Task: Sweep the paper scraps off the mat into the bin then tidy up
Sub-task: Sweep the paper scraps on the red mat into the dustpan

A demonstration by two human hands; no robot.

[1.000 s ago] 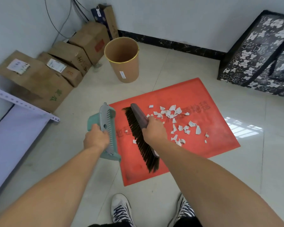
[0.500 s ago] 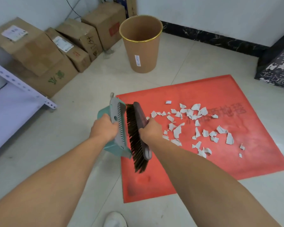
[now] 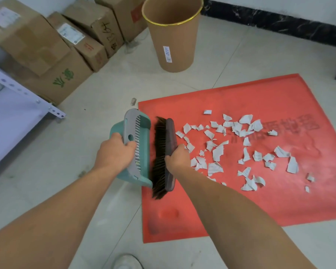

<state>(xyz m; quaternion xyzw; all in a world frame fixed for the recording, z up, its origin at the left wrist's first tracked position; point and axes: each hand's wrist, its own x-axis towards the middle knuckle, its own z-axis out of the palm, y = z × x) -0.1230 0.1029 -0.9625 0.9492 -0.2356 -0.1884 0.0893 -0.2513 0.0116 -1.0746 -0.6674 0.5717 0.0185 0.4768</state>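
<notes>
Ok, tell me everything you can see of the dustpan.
The dustpan looks like teal plastic, with a grey strip along one edge that carries a row of comb teeth and a round hole. The left hand grips it by that grey edge and holds it tipped on its side, at the left edge of the mat. Its open side faces the brush, whose bristles sit right against its mouth. No scraps show inside it. Whether it rests on the floor cannot be told.

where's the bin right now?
Head view, top centre: the bin stands upright beyond the far edge of the red mat, just right of the cardboard boxes along the wall.
</notes>
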